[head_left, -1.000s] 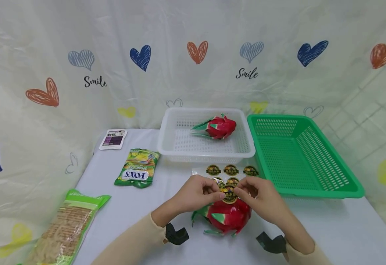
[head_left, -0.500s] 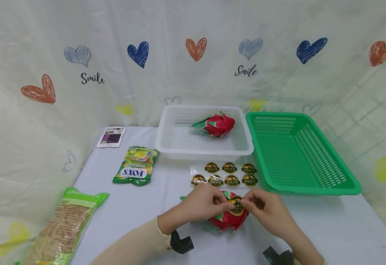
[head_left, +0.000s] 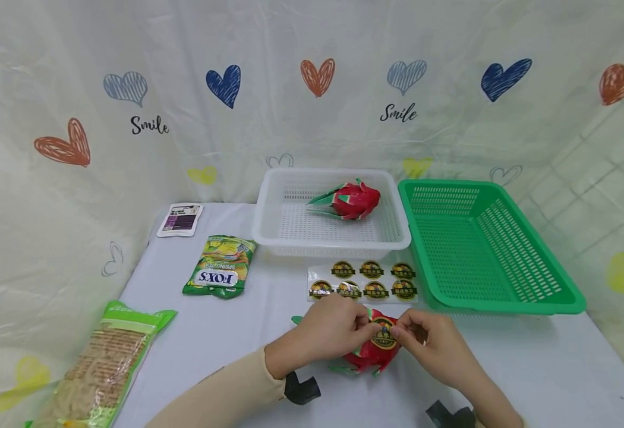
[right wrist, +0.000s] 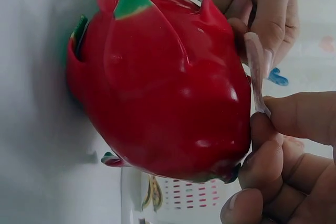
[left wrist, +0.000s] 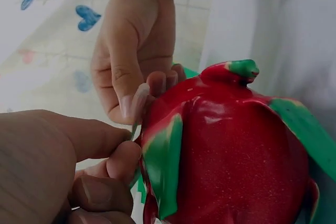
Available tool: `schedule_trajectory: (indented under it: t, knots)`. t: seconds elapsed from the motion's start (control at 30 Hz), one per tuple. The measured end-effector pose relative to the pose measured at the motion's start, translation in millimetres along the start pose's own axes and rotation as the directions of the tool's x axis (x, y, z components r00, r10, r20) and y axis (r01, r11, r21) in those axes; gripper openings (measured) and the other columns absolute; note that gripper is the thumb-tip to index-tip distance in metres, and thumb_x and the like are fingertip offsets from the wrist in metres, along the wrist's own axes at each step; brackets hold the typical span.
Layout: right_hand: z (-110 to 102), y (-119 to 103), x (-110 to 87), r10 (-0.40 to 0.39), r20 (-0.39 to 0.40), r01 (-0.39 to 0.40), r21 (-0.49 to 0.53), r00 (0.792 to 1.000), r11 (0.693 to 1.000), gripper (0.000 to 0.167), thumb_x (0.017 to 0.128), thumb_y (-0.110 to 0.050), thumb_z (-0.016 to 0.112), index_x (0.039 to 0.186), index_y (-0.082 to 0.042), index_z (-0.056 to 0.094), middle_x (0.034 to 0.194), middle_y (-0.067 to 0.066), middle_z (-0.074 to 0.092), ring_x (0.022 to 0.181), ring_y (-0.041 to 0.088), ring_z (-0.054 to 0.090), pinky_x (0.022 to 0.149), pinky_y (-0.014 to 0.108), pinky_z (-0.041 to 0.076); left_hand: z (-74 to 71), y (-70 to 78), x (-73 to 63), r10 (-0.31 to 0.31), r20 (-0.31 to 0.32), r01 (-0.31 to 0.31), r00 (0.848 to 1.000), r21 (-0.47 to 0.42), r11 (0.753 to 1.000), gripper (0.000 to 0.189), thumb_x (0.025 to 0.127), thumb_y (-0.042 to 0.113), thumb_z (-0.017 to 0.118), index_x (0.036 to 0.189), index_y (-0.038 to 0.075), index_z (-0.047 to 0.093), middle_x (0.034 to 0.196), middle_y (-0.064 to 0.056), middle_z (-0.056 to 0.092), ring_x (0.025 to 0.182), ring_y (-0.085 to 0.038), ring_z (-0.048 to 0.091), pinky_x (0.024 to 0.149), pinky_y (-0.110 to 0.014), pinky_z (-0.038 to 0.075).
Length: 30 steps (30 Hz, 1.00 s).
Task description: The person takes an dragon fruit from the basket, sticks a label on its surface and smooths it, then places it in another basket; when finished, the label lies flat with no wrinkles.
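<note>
A glossy red dragon fruit point(head_left: 368, 358) with green-tipped scales lies on the white table, partly covered by the hands. Just over its top is a round black-and-gold sticker point(head_left: 384, 335). My left hand point(head_left: 329, 331) pinches the sticker's left edge between thumb and index finger. On the other side, my right hand point(head_left: 439, 346) pinches its right edge. Seen edge-on in the right wrist view, the sticker point(right wrist: 255, 72) stands close along the fruit point(right wrist: 173, 87), its upper part slightly bent. Whether its middle touches the skin, I cannot tell.
Behind the hands lies a clear sheet point(head_left: 316, 274) with several similar stickers. A white basket point(head_left: 333, 245) holds another dragon fruit point(head_left: 356, 200). To its right stands a green basket point(head_left: 472, 238). A candy bag point(head_left: 220, 266), a small white packet point(head_left: 180, 220) and a long food bag point(head_left: 98, 368) lie leftward.
Both hands have brought the sticker down and slightly right, from over the sheet's near edge to the fruit. The sheet's lower row shows fully now. In the last half second they barely move.
</note>
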State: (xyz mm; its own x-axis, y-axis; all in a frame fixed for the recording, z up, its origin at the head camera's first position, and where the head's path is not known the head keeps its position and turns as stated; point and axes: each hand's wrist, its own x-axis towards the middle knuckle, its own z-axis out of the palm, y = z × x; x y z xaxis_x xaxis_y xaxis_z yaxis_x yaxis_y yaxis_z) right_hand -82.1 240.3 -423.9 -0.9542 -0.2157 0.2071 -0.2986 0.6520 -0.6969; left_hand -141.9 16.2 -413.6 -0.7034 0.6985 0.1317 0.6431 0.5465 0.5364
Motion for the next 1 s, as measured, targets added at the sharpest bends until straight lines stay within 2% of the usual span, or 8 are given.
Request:
schedule_trajectory:
  t: [0.13, 0.23, 0.33, 0.4, 0.6, 0.83, 1.0]
  knots:
    - [-1.1, -2.3, 1.8, 0.011, 0.010, -0.011, -0.026, 1.000, 1.000, 0.021, 0.096, -0.017, 0.075, 0.080, -0.025, 0.064, 0.064, -0.015, 0.054, 0.056, -0.003, 0.041, 0.048, 0.020, 0.037, 0.5, -1.6, 0.1, -0.012, 0.008, 0.011, 1.000, 0.026, 1.000, 0.050, 0.099, 0.039, 0.070, 0.054, 0.024, 0.054, 0.044, 0.015, 0.040, 0.041, 0.005, 0.033, 0.038, -0.014, 0.019]
    - [-3.1, -6.2, 3.4, 0.028, 0.001, -0.027, -0.136, 1.000, 0.990, 0.026, 0.094, -0.022, 0.078, 0.076, -0.028, 0.060, 0.061, -0.016, 0.045, 0.055, -0.003, 0.037, 0.048, 0.019, 0.033, 0.2, -1.8, 0.8, -0.012, 0.012, 0.012, 1.000, 0.040, 0.999, 0.052, 0.098, 0.040, 0.071, 0.053, 0.024, 0.051, 0.045, 0.015, 0.038, 0.042, 0.005, 0.032, 0.039, -0.014, 0.017]
    - [-3.9, -9.5, 5.5, 0.034, -0.023, -0.038, -0.257, 0.999, 0.966, 0.035, 0.090, -0.027, 0.082, 0.070, -0.030, 0.054, 0.058, -0.016, 0.037, 0.053, -0.002, 0.032, 0.048, 0.019, 0.027, -0.7, -1.4, 1.7, -0.020, 0.007, 0.020, 1.000, 0.047, 0.999, 0.055, 0.097, 0.041, 0.072, 0.051, 0.024, 0.048, 0.044, 0.015, 0.036, 0.043, 0.004, 0.032, 0.039, -0.015, 0.016]
    - [-2.5, -10.6, 7.4, 0.038, -0.042, -0.049, -0.298, 0.998, 0.953, 0.040, 0.089, -0.031, 0.083, 0.066, -0.030, 0.051, 0.056, -0.015, 0.033, 0.051, -0.002, 0.029, 0.048, 0.018, 0.024, -1.5, -1.0, 2.0, -0.030, 0.006, 0.030, 1.000, 0.047, 0.998, 0.056, 0.097, 0.042, 0.073, 0.049, 0.024, 0.048, 0.044, 0.015, 0.036, 0.043, 0.004, 0.032, 0.039, -0.015, 0.016]
    - [6.6, -11.5, 12.8, 0.065, -0.087, -0.088, -0.301, 0.994, 0.949, 0.048, 0.093, -0.039, 0.078, 0.061, -0.025, 0.046, 0.053, -0.016, 0.031, 0.050, -0.001, 0.030, 0.047, 0.018, 0.024, -1.9, -1.0, 2.7, -0.043, 0.018, 0.042, 0.999, 0.049, 0.998, 0.055, 0.096, 0.044, 0.073, 0.049, 0.024, 0.052, 0.043, 0.015, 0.040, 0.044, 0.004, 0.036, 0.038, -0.015, 0.019]
    - [11.6, -9.8, 14.2, 0.053, -0.087, -0.077, -0.290, 0.995, 0.954, 0.047, 0.096, -0.030, 0.075, 0.062, -0.024, 0.044, 0.054, -0.015, 0.033, 0.050, -0.001, 0.030, 0.047, 0.019, 0.024, 0.0, -1.2, 2.4, -0.050, 0.026, 0.048, 0.998, 0.075, 0.996, 0.062, 0.090, 0.058, 0.075, 0.048, 0.024, 0.046, 0.042, 0.015, 0.035, 0.043, 0.003, 0.036, 0.038, -0.016, 0.017]
    - [13.3, -7.9, 13.0, 0.048, -0.067, -0.066, -0.290, 0.997, 0.955, 0.045, 0.099, -0.021, 0.071, 0.064, -0.023, 0.044, 0.056, -0.014, 0.037, 0.050, -0.001, 0.030, 0.045, 0.019, 0.026, 1.8, 0.0, 0.7, -0.057, 0.005, 0.056, 0.998, 0.115, 0.992, 0.064, 0.086, 0.065, 0.076, 0.046, 0.026, 0.046, 0.042, 0.016, 0.034, 0.043, 0.002, 0.036, 0.038, -0.017, 0.021]
